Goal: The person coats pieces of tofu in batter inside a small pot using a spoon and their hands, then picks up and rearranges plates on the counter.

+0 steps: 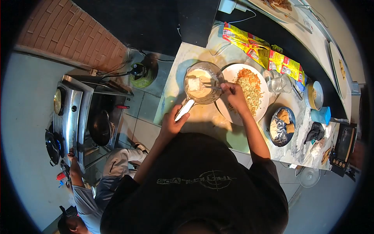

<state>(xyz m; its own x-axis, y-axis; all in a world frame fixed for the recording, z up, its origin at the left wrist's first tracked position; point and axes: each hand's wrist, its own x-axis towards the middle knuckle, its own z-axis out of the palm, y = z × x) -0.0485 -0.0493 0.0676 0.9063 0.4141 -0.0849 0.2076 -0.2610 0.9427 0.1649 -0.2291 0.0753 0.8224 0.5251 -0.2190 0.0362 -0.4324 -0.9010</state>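
Note:
My left hand (171, 121) is closed around the white-and-dark handle of a small saucepan (186, 107), which sits at the table's left part. Pale creamy batter (200, 73) covers its bottom. In my right hand (235, 96) is a fork (211, 87), reaching over the pan's rim. At the fork's tip a whitish block of food (193, 84) lies in the batter. Beside the pan, under my right wrist, stands a large white plate (232, 71) with orange and pale crumbs (249, 86). Whether the fork pierces the block or only touches it, I cannot tell.
Yellow-red packets (265, 52) lie along the back, near a clear glass (281, 84). Right of the plate is a dark bowl (287, 141) with brown pieces and white powder. A blue cup (321, 115) stands farther right. At left another person (83, 202) reaches toward a stove (70, 117).

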